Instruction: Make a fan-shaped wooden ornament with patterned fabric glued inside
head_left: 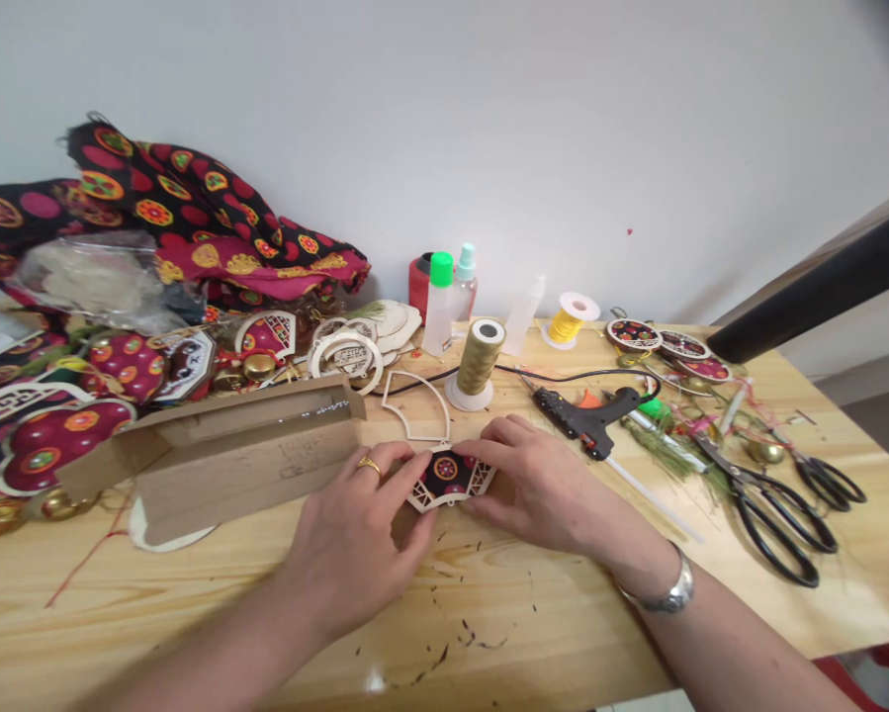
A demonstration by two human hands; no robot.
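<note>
Between my two hands is a small fan-shaped ornament (pixel 445 475) with a pale cut-out wooden frame and dark flowered fabric in its middle. My left hand (pixel 370 514), with a ring on one finger, pinches its left edge. The right side is gripped by the thumb and fingers of my right hand (pixel 529 483). Just behind the ornament lies a thin, empty fan-shaped frame (pixel 415 405). A spool of olive thread (pixel 479 361) stands beyond it, and a black glue gun (pixel 588 415) rests to the right of my right hand.
An open cardboard box (pixel 251 465) lies left of my hands, near finished ornaments (pixel 65 440) and patterned fabric (pixel 192 198). Bottles (pixel 439 307) and a yellow spool (pixel 567 321) stand by the wall. Large scissors (pixel 774 514) lie at right. Dark scraps (pixel 444 653) dot the table.
</note>
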